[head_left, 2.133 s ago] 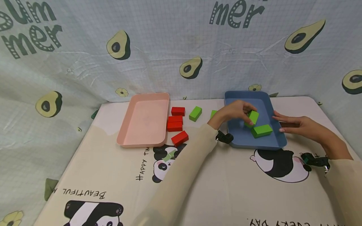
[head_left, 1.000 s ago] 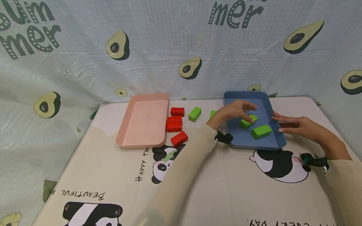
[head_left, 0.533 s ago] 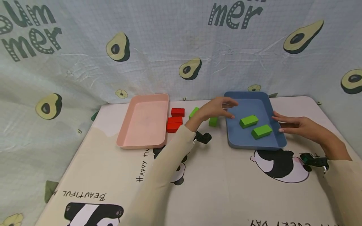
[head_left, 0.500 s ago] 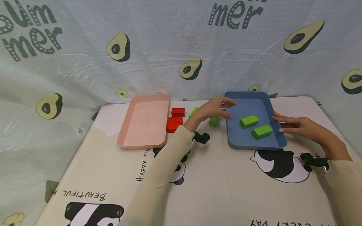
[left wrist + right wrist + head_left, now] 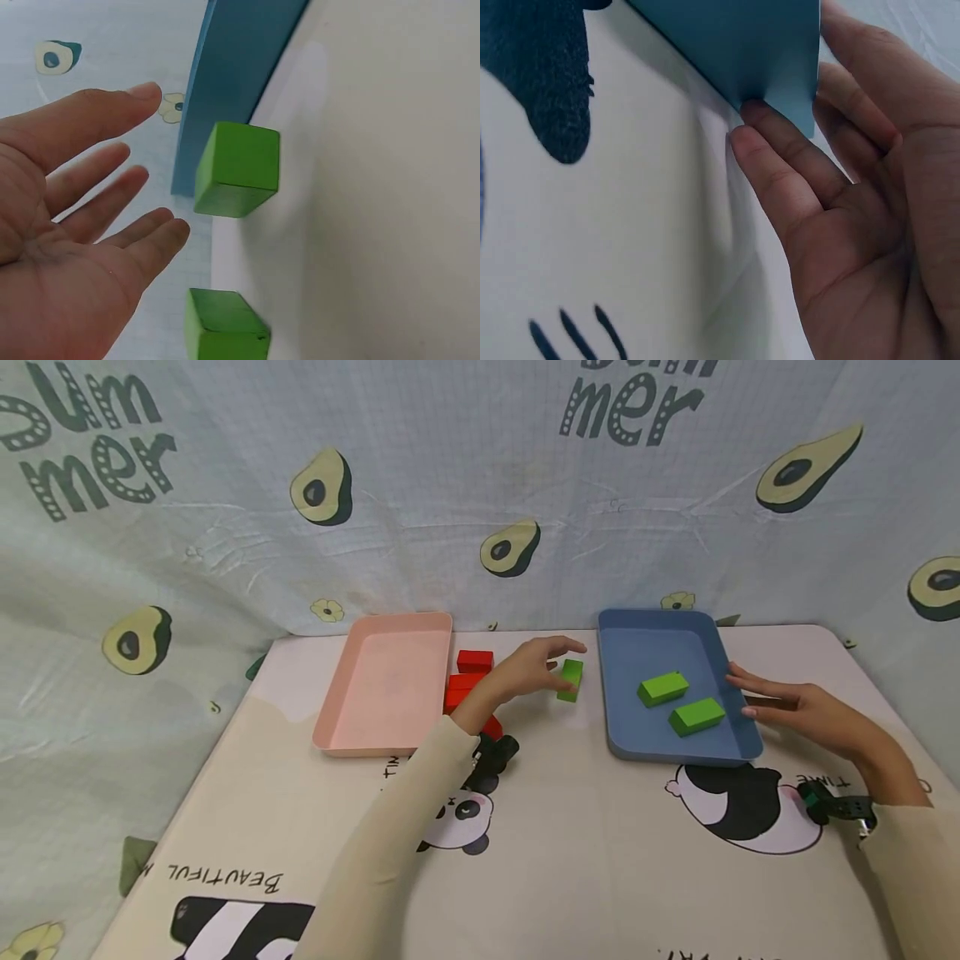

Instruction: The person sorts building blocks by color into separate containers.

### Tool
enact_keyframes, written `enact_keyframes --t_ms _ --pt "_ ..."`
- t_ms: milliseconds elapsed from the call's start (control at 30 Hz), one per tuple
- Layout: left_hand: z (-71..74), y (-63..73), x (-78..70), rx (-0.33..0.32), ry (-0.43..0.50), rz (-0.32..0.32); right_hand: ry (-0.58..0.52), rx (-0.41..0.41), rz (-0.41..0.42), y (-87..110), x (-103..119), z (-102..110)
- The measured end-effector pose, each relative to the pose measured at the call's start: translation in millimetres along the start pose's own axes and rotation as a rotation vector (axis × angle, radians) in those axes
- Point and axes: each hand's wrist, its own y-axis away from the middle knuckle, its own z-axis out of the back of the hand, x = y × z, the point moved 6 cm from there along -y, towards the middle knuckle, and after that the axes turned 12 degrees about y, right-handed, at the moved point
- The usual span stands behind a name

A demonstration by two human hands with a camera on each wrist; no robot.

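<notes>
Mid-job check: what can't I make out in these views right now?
- Head: nearest red block, mostly hidden by the left arm.
- Left wrist: lower green block, cut off by the bottom edge; in the head view, the left grip seems to hide it.
- Right wrist: most of the tray, cut off by the top edge.

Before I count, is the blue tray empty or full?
Partly filled: the head view shows two green blocks in the blue tray, bare floor around.
</notes>
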Motion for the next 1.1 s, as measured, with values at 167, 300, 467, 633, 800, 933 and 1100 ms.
enact_keyframes --t_ms 167,300,467,633,800,933,1100 --pt "-0.5 3.5 6.5 -0.020 0.065 0.036 0.007 0.014 -0.001 1.0 1.8 -1.3" --pt "-1.2 3.3 11.6 -0.036 0.109 0.049 0.008 0.021 0.017 1.1 4.7 -1.2" --pt "-1.9 0.6 20.0 -0.045 0.152 0.071 -0.008 0.018 0.021 1.5 5.5 -2.2" --pt "-3.8 -2.8 25.2 -0.047 0.181 0.107 -0.024 0.008 0.032 2.7 6.3 -3.1" --pt "-7.4 -9.0 26.8 -0.055 0.045 0.112 -0.033 -0.003 0.047 3.2 6.8 -4.1" --pt "-9.5 -11.6 27.5 -0.086 -0.053 0.115 -0.029 -0.007 0.047 2.9 6.5 -4.5" --pt "-11.7 -9.6 25.1 -0.104 0.009 0.089 -0.011 -0.009 0.034 2.6 4.7 -3.8"
